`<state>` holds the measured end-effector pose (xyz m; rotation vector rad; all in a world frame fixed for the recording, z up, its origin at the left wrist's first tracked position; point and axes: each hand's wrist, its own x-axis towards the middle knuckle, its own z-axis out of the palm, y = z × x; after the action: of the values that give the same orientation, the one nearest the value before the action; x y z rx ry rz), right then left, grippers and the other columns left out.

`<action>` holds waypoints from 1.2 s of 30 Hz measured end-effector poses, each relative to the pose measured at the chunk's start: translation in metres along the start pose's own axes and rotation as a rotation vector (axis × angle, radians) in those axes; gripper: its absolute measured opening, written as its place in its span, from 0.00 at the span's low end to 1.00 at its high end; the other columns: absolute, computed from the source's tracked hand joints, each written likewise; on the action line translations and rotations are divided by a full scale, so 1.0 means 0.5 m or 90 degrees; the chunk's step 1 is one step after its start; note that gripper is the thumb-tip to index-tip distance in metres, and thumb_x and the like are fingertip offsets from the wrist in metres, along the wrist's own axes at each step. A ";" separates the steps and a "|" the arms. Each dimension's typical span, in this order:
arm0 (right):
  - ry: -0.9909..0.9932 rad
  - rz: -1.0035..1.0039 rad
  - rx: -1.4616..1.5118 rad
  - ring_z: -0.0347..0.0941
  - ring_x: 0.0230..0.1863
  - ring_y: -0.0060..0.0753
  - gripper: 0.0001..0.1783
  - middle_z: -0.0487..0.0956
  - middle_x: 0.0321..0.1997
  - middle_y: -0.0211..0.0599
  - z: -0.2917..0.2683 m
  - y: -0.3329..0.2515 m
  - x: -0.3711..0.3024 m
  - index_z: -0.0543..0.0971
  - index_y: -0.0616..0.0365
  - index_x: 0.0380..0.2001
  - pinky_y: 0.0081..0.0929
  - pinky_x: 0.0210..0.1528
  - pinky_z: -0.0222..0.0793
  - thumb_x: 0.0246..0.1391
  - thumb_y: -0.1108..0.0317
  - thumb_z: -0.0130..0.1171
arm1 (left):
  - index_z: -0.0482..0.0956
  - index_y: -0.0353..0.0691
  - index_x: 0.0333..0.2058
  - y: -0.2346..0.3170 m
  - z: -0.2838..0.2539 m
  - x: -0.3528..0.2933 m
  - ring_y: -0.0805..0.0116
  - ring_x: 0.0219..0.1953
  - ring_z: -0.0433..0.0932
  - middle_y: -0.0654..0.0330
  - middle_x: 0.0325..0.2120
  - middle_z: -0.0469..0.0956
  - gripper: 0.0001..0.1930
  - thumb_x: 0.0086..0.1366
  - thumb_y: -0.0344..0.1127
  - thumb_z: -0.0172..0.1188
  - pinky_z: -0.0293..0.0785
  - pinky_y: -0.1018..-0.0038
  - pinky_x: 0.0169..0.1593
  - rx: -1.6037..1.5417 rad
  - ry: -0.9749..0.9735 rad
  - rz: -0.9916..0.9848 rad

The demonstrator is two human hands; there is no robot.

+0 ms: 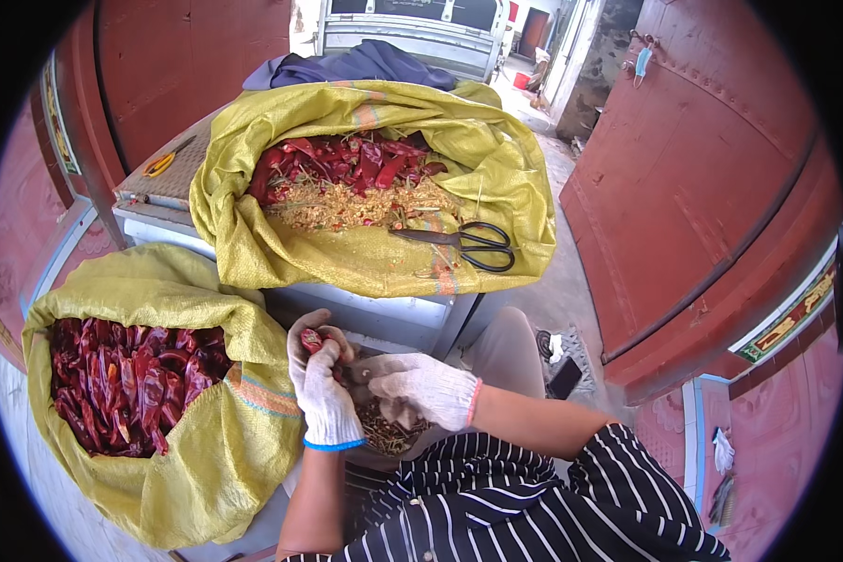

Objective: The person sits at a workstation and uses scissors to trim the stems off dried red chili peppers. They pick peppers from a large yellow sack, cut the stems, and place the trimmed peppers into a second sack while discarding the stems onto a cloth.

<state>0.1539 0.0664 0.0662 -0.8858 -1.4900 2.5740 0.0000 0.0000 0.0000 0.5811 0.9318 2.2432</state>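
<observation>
Both my hands wear white knit gloves. My left hand is closed around a dried red chili, whose end shows above the fingers. My right hand lies just to the right with its fingers curled toward the left hand; whether it grips anything is hidden. Under both hands sits a pile of dark stems and seeds in my lap. A yellow woven sack full of dried red chilies stands at my left, touching my left wrist.
A second yellow sack lies open on a metal table ahead, holding red chilies, seeds and black scissors. Yellow-handled scissors lie at the table's far left. Red doors stand on both sides. A dark phone lies on the floor.
</observation>
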 end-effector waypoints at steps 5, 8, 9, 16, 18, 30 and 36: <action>0.356 -0.447 -0.932 0.76 0.38 0.41 0.14 0.81 0.38 0.39 -0.120 -0.155 -0.076 0.80 0.55 0.46 0.34 0.41 0.73 0.57 0.66 0.59 | 0.72 0.38 0.51 -0.010 0.040 -0.051 0.77 0.20 0.62 0.65 0.23 0.67 0.21 0.57 0.26 0.49 0.62 0.78 0.23 0.003 -0.006 -0.177; 0.531 -0.385 -1.238 0.77 0.45 0.51 0.15 0.79 0.40 0.43 -0.223 -0.243 -0.064 0.79 0.52 0.46 0.43 0.50 0.73 0.53 0.66 0.58 | 0.73 0.39 0.50 0.011 0.013 -0.024 0.79 0.18 0.58 0.66 0.22 0.66 0.21 0.56 0.27 0.50 0.56 0.80 0.21 -0.042 -0.064 -0.232; 0.542 -0.357 -1.314 0.79 0.45 0.49 0.16 0.80 0.41 0.44 -0.259 -0.255 -0.061 0.79 0.52 0.46 0.46 0.47 0.75 0.53 0.65 0.56 | 0.74 0.39 0.50 0.008 0.008 -0.019 0.81 0.19 0.59 0.67 0.22 0.66 0.21 0.56 0.27 0.51 0.59 0.80 0.21 -0.063 -0.099 -0.236; 0.440 -0.074 -1.363 0.81 0.42 0.56 0.15 0.83 0.38 0.51 -0.304 -0.288 -0.015 0.80 0.58 0.43 0.48 0.44 0.76 0.50 0.71 0.55 | 0.76 0.39 0.47 0.022 0.022 -0.015 0.82 0.18 0.56 0.68 0.19 0.64 0.18 0.57 0.27 0.49 0.52 0.81 0.21 0.055 -0.116 -0.258; 0.432 -0.063 -1.367 0.81 0.42 0.56 0.15 0.83 0.37 0.52 -0.301 -0.291 -0.008 0.80 0.59 0.41 0.48 0.44 0.76 0.49 0.68 0.56 | 0.77 0.37 0.46 0.019 0.020 -0.024 0.82 0.19 0.58 0.68 0.20 0.65 0.17 0.58 0.26 0.48 0.54 0.82 0.21 0.053 -0.103 -0.252; 0.493 -0.122 -1.297 0.80 0.39 0.58 0.19 0.82 0.33 0.53 -0.221 -0.274 -0.142 0.79 0.59 0.39 0.48 0.43 0.75 0.50 0.56 0.59 | 0.80 0.33 0.41 0.000 -0.017 -0.029 0.80 0.20 0.63 0.67 0.22 0.69 0.16 0.56 0.30 0.51 0.56 0.82 0.21 0.069 -0.147 -0.283; 0.261 -0.076 -1.153 0.79 0.41 0.59 0.20 0.82 0.36 0.54 -0.149 -0.180 -0.176 0.78 0.58 0.45 0.47 0.44 0.74 0.57 0.54 0.56 | 0.80 0.33 0.41 0.000 -0.026 -0.028 0.80 0.19 0.61 0.67 0.21 0.69 0.17 0.54 0.32 0.52 0.55 0.82 0.22 0.080 -0.186 -0.267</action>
<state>0.2422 0.1463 0.1509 -1.0205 -3.1400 0.2308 0.0022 -0.0158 -0.0104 0.6775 0.9457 1.6859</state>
